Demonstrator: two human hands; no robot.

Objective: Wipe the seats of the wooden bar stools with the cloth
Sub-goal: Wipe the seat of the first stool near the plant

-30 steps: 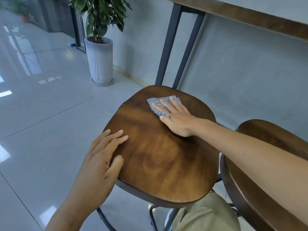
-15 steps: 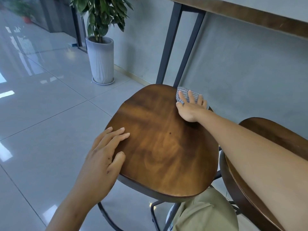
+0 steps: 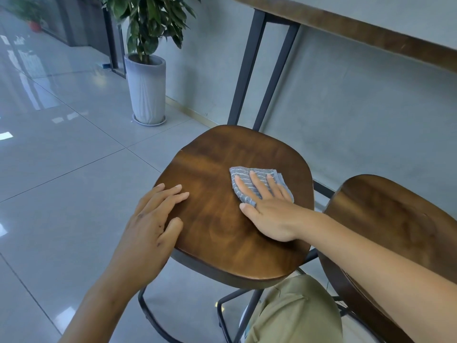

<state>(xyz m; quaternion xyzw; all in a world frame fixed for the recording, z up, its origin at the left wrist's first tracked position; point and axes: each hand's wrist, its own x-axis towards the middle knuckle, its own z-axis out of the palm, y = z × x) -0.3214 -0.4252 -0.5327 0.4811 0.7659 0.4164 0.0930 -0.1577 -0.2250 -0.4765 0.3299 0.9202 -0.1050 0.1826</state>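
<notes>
The right hand [image 3: 267, 209], flat on the cloth [image 3: 247, 180], now sits near the middle of the stool seat [image 3: 222, 219], having slid back with the cloth from the seat's far right edge, where it was half a second ago.

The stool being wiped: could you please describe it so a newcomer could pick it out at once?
Below the wooden counter by the grey wall stand two wooden bar stools. It is the left stool, nearer the potted plant. Unlike its neighbour, it has a striped grey cloth and both hands on its seat.
</notes>
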